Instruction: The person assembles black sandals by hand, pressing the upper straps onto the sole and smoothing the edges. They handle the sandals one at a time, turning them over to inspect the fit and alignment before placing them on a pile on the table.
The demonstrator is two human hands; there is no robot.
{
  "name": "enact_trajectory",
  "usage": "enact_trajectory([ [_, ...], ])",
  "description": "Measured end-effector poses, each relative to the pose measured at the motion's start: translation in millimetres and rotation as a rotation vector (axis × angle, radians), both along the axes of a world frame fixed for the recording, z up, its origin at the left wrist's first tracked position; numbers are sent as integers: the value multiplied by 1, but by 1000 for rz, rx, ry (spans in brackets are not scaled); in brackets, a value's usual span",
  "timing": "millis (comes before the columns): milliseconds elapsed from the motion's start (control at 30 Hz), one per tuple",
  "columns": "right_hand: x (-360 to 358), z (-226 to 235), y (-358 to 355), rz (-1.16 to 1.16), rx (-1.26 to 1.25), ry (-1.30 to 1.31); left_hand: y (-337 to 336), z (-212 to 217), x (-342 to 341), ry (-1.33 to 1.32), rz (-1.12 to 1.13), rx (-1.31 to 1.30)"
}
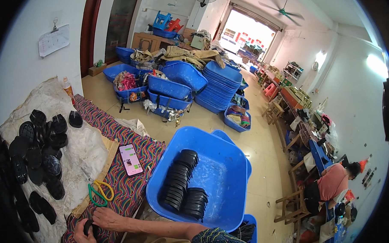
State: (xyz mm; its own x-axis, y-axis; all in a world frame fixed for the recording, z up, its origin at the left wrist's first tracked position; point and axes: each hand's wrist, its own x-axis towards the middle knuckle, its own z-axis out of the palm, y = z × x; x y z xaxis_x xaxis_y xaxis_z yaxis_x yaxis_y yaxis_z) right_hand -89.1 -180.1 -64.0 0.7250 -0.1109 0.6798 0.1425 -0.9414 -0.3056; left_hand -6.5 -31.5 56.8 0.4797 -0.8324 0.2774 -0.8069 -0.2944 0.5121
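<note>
At the lower left, a small curved black piece [87, 227], perhaps a shoe part, is between my hands. My left hand [84, 239] is closed around it. My right hand [108, 219] has its fingers curled in against the piece's right side; its fingertips are partly hidden. Just beyond lie scissors [100, 192] with one green and one yellow handle loop. Many black shoe soles [40, 154] are heaped on the pale sheet to the left. Right of my forearm, a blue tub [218, 180] holds rows of stacked black curved pieces [179, 177].
A lit phone [130, 159] rests on the wavy-patterned cloth [104, 120]. A bottle [68, 89] stands by the wall. Stacked blue tubs [219, 86] and cloth heaps fill the floor ahead. At right, a person [333, 183] sits at a long bench near wooden stools [291, 204].
</note>
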Motion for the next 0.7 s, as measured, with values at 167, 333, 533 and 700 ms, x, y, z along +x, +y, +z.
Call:
enact_trajectory([
  [167, -1, -7, 3, -17, 64, -34, 2, -65, 14, 181, 98, -205],
  [333, -5, -7, 10, -74, 201, -49, 1, -63, 14, 234, 77, -206],
  [533, -8, -23, 17, -167, 302, 13, -3, -58, 15, 241, 54, -158],
  [700, -12, -26, 18, -183, 409, 30, -12, -7, 7, 189, 20, 175],
])
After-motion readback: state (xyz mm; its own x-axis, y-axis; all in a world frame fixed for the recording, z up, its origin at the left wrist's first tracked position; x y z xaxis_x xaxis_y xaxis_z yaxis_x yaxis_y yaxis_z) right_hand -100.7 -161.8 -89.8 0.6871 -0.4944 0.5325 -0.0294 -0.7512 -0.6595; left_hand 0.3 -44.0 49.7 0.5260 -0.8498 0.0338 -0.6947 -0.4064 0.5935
